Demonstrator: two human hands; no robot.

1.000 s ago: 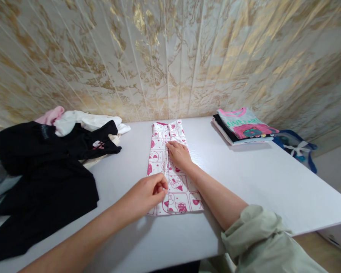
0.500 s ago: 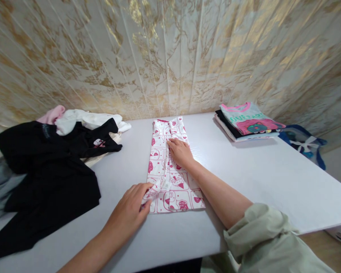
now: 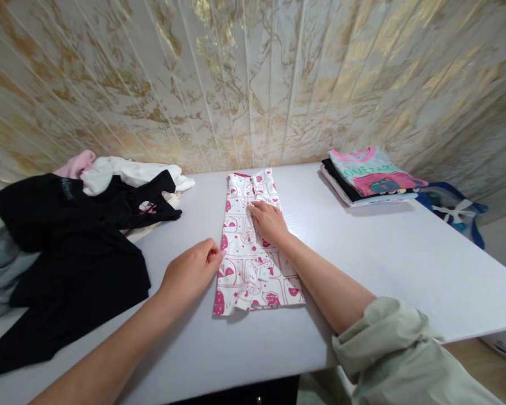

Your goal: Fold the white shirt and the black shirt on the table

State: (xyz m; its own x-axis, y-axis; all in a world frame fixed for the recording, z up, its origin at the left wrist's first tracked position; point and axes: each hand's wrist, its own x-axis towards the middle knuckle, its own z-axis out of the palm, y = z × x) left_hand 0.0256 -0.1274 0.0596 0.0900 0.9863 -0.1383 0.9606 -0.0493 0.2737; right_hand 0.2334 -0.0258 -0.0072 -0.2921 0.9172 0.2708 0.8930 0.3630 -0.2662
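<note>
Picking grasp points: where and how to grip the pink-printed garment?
I'd pinch the pink-printed garment at its near hem, from the near side, thumb on top: that hem ripples, seemingly off the table, while the right hand rests farther up.

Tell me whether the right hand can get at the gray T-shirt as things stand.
Probably yes: only white tabletop shows between the right hand and the gray T-shirt, which lies uppermost on its folded stack. The hand would have to leave the pink-printed garment under it.
</note>
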